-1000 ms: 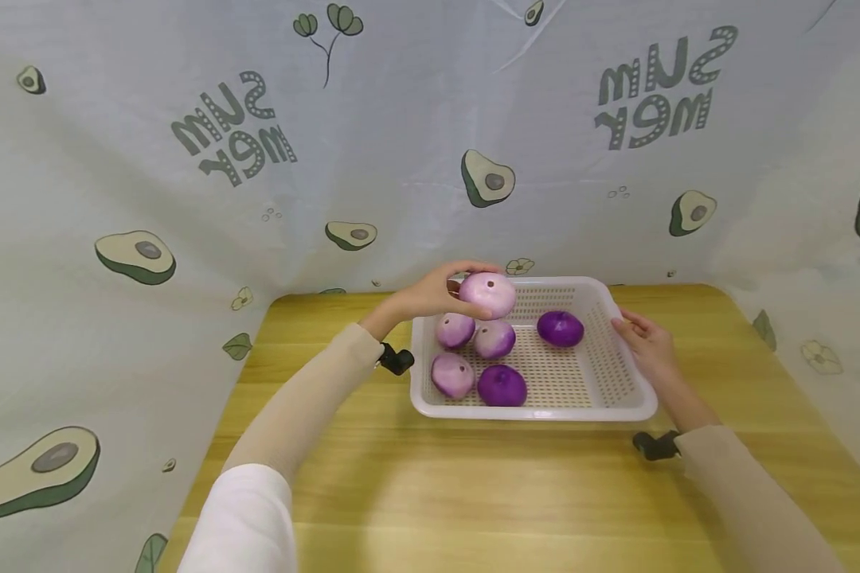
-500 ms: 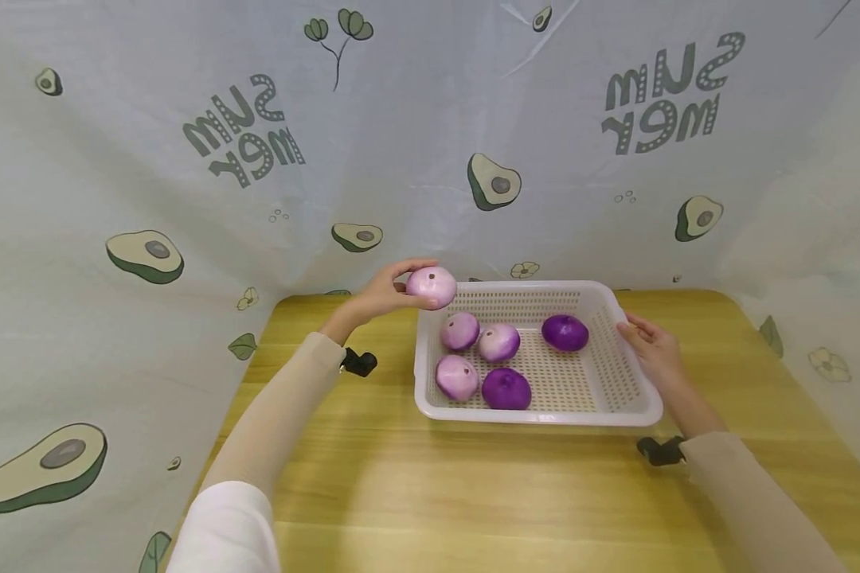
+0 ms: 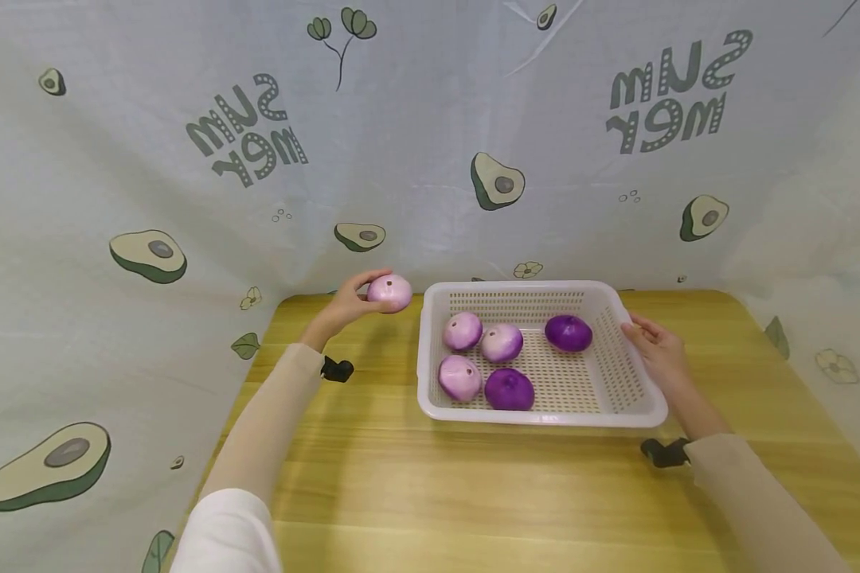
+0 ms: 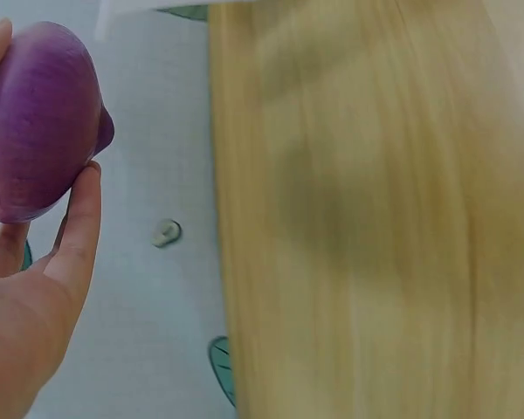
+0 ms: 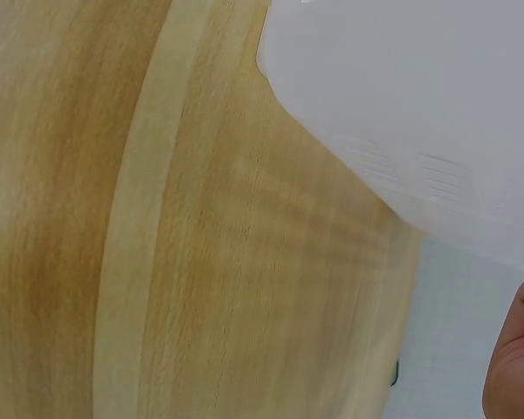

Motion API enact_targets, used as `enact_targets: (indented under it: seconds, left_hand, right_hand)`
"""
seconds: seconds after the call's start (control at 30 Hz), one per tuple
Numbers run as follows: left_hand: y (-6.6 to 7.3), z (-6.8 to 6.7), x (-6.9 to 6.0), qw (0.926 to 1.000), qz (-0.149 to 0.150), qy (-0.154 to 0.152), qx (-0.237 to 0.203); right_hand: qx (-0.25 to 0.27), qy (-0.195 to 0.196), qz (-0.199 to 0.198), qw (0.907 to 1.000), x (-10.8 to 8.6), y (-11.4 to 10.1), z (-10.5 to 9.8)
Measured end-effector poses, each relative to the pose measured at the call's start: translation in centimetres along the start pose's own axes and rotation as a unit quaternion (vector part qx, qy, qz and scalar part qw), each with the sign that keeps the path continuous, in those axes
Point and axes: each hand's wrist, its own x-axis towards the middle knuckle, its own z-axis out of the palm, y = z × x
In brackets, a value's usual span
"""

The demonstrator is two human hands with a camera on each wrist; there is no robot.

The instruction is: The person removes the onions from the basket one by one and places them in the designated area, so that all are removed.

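Note:
My left hand (image 3: 342, 308) grips a pale purple onion (image 3: 392, 293) by its sides, just left of the white plastic basket (image 3: 545, 418). In the left wrist view the onion (image 4: 44, 122) sits between thumb and fingers, its pointed end showing, held above the table. On the other side, my right hand (image 3: 658, 350) holds the basket's right rim, thumb on top. Inside the basket lie several onions: three pale ones, such as the front left onion (image 3: 460, 378), and two deep purple ones, including the lone onion (image 3: 568, 333) at the right.
A wooden table (image 3: 430, 493) lies under everything, its far edge against a pale curtain (image 3: 416, 119) printed with avocados. A black wrist camera (image 3: 338, 369) sits at the left cuff, another camera (image 3: 664, 453) at the right.
My left hand has carried the onion leftward out from over the basket to beside it. The right hand keeps its hold on the rim. The head view has shifted slightly.

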Motion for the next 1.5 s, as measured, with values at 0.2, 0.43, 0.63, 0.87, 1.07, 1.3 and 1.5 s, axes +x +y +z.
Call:
enact_targets:
  seconds: [0.2, 0.43, 0.63, 0.87, 1.07, 1.3, 1.5]
  left_hand:
    - [-2.1, -0.7, -0.5, 0.9996, -0.012, 0.013, 0.022]
    - [-3.5, -1.0, -1.4, 0.9986, -0.041, 0.018, 0.028]
    - [-5.8, -0.8, -1.5, 0.9971, -0.05, 0.036, 0.045]
    - [-6.9, -0.5, -1.9, 0.9956, -0.068, 0.038, 0.051]
    - [-7.1, -0.4, -1.9, 0.995, -0.072, 0.036, 0.058]
    - [-6.9, -0.5, -1.9, 0.996, -0.071, 0.017, 0.051]
    - [-6.5, -1.1, -1.7, 0.9971, -0.065, -0.01, 0.038]
  right_hand:
    - [-0.013, 0.002, 0.0, 0.9999, 0.1, 0.2, -0.1]
    - [0.037, -0.014, -0.013, 0.9991, 0.1, 0.7, -0.3]
    - [0.046, -0.022, -0.005, 0.9987, -0.6, -0.3, 0.0]
    - [0.043, -0.022, -0.012, 0.9988, -1.1, -1.2, 0.4]
    - [0.007, -0.01, -0.016, 0.9998, -0.5, -0.3, 0.1]
    - [-0.007, -0.004, -0.006, 1.0, -0.7, -0.6, 0.2]
    - [-0.011, 0.0, -0.005, 0.9999, -0.3, -0.1, 0.1]
